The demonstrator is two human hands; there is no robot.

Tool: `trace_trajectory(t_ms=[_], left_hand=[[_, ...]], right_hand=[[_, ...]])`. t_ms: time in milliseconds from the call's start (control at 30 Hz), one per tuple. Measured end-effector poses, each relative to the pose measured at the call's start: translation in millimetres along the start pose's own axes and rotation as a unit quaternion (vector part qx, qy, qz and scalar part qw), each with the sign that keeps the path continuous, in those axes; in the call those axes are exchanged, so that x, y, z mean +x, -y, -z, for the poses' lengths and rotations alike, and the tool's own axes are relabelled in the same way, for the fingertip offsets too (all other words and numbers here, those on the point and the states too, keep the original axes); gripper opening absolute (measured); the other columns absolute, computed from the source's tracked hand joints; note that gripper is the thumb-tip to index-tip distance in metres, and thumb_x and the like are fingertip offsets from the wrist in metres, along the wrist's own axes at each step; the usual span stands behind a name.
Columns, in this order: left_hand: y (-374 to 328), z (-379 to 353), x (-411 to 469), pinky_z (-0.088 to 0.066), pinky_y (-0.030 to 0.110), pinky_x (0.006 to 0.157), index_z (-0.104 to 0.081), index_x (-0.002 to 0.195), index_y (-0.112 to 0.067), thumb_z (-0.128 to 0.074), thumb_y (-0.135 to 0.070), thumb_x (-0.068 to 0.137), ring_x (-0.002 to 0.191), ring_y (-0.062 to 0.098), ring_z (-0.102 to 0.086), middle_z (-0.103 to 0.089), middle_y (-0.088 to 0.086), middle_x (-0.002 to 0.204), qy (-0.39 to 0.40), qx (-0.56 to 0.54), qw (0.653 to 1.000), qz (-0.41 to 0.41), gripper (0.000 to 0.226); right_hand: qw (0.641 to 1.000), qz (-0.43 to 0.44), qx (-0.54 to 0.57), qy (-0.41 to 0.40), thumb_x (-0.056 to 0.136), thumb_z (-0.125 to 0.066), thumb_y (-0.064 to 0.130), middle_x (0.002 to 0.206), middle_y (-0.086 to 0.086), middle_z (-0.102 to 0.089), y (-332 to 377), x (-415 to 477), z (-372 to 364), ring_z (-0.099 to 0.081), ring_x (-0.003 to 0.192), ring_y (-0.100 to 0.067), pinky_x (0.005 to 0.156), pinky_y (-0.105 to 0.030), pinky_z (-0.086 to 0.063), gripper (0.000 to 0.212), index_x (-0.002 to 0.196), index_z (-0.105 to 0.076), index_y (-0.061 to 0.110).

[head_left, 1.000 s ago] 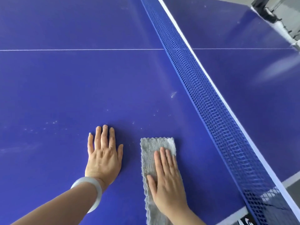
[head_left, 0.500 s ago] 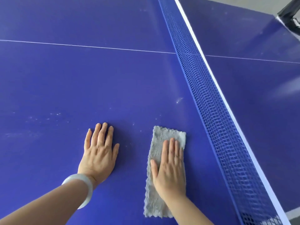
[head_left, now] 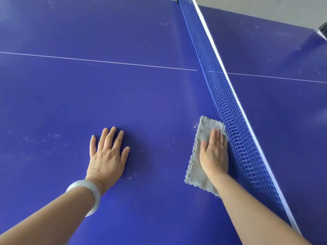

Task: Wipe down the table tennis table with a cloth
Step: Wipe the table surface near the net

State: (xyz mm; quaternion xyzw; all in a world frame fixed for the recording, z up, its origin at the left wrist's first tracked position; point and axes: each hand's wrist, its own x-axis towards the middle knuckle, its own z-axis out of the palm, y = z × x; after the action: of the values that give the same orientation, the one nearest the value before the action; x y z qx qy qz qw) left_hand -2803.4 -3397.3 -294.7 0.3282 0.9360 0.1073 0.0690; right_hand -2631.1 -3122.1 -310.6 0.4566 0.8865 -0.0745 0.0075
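Since the earlier frames our right hand (head_left: 215,153) has slid the cloth (head_left: 203,154) away from our left hand (head_left: 107,156) and over to the net (head_left: 231,124), so the two hands are now well apart. We press the grey folded cloth flat on the blue table (head_left: 88,94) with our right palm, fingers straight and held together, pointing away from us; the cloth's right edge lies against the foot of the blue mesh net. Our left hand lies flat on the bare table surface, fingers spread and straight, holding nothing, with a pale bangle (head_left: 86,195) around the wrist. Pale specks (head_left: 53,136) dot the surface left of that hand, and a small smudge (head_left: 196,125) sits just beside the cloth's far left corner. We see a thin white line (head_left: 97,61) crossing the table beyond both hands.
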Motion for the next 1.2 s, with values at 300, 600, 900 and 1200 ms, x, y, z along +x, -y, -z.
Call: trace_trajectory(t_ms=[300,600,900,1200], left_hand=[[3,-12,4,0.002,0.046,0.122,-0.034,0.152,-0.019,-0.011,-0.052,0.096,0.151,0.02,-0.011,-0.026,0.002,0.16,-0.02,-0.004,1.0,0.01,0.068],[0,-7,4,0.001,0.049,0.122,-0.035,0.152,-0.017,-0.013,-0.05,0.095,0.151,0.021,-0.011,-0.026,0.003,0.16,-0.008,-0.001,1.0,0.014,0.069],[0,-6,3,0.0,0.049,0.122,-0.033,0.153,-0.018,-0.01,-0.05,0.095,0.151,0.021,-0.011,-0.025,0.003,0.161,-0.007,-0.001,1.0,0.015,0.07],[0,-7,4,-0.001,0.05,0.122,-0.037,0.151,-0.017,-0.014,-0.048,0.095,0.15,0.023,-0.015,-0.029,0.004,0.159,-0.007,-0.008,1.0,0.02,0.068]], right_hand=[[0.986,0.153,-0.06,0.017,0.101,-0.005,0.06,0.166,-0.005,0.002,63,56,3,0.004,0.153,-0.033,0.124,-0.048,0.003,0.065,0.159,-0.002,0.031],[0.973,0.22,-0.069,0.009,0.105,0.002,0.045,0.167,0.001,0.006,16,12,-7,0.012,0.153,-0.019,0.125,-0.041,0.001,0.056,0.158,0.003,0.024],[0.948,0.313,0.036,0.038,0.107,-0.008,0.04,0.164,-0.001,-0.021,93,-40,-9,-0.012,0.153,-0.022,0.124,-0.044,-0.007,0.056,0.156,-0.029,0.023],[0.997,0.051,-0.059,0.009,0.101,0.007,0.039,0.166,-0.003,0.007,15,51,11,0.007,0.154,-0.021,0.125,-0.044,-0.001,0.059,0.157,0.008,0.022]])
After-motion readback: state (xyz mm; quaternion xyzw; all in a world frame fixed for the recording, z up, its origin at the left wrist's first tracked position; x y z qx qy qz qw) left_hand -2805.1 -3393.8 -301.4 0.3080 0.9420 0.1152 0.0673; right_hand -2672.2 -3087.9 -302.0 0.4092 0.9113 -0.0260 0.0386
